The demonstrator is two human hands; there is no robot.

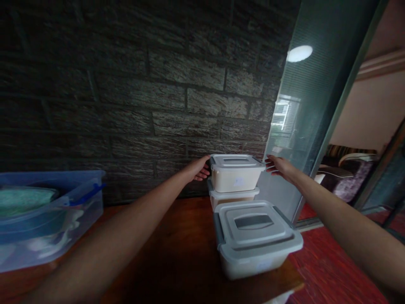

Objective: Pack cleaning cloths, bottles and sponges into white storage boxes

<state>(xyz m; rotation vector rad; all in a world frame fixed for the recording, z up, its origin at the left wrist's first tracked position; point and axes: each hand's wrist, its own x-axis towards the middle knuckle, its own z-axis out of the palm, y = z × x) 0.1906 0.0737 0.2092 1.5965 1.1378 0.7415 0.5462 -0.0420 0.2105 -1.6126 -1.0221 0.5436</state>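
Note:
Two cream storage boxes with pale grey lids are stacked near the wall, and my hands flank the upper box (236,179). At its left edge, my left hand (198,169) has its fingers apart, the thumb close to the lid; whether it touches cannot be made out. To the right of the same box, my right hand (280,166) has spread fingers by the lid's corner. The lower box (234,196) sits beneath it. In front stands another lidded box (257,236) with a grey handle inset, near the table's right end.
The boxes stand on a brown wooden table (177,245) against a dark brick wall (158,93). At left is a translucent blue bin (85,211) with things inside. A glass panel (284,126) rises at right, beside red flooring (329,261) and a sofa (348,173).

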